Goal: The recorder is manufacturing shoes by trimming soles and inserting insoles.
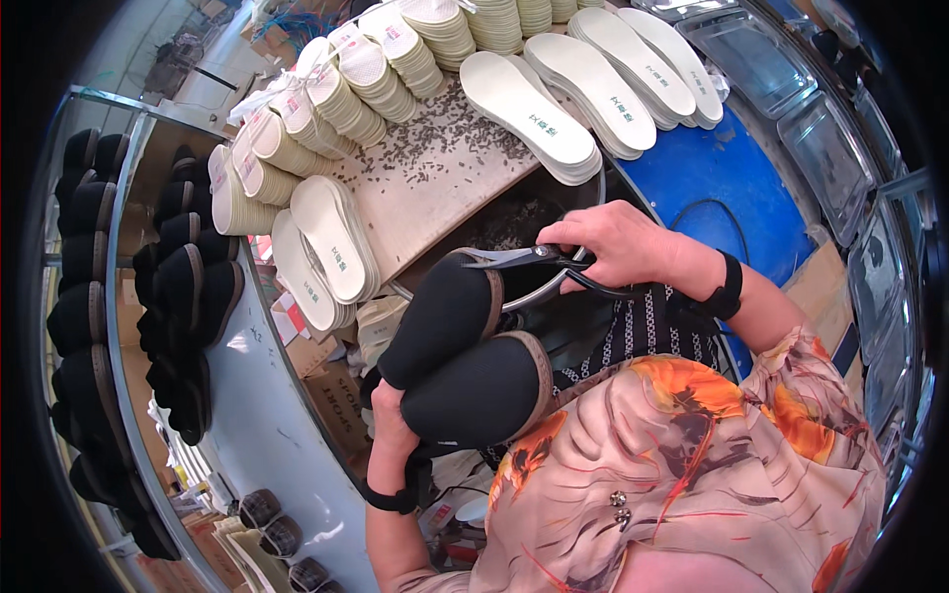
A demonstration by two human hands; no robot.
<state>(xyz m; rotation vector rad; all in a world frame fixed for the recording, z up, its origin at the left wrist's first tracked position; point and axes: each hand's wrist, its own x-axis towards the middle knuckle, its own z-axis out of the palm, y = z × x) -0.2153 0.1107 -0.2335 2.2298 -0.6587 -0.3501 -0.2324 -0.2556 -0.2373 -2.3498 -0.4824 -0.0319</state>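
A pair of black cloth shoes with brown sole edges is held in my left hand (392,417), which is closed around their lower left ends. The upper shoe (442,318) leans against the lower shoe (473,392). My right hand (615,245) is closed on dark-handled scissors (514,259), its fingers around the handles. The scissor blades point left and lie at the upper shoe's far end, by its sole edge. Whether they touch the shoe I cannot tell. Behind the scissors is a round metal-rimmed bin (544,290) with dark bits inside.
A wooden board (415,203) scattered with dark clippings lies ahead, edged by stacks of cream insoles (341,237). More insoles (534,119) overhang the bin. Black shoes (89,296) fill a rack at left. A blue surface (697,183) and clear plastic trays (830,153) are at right.
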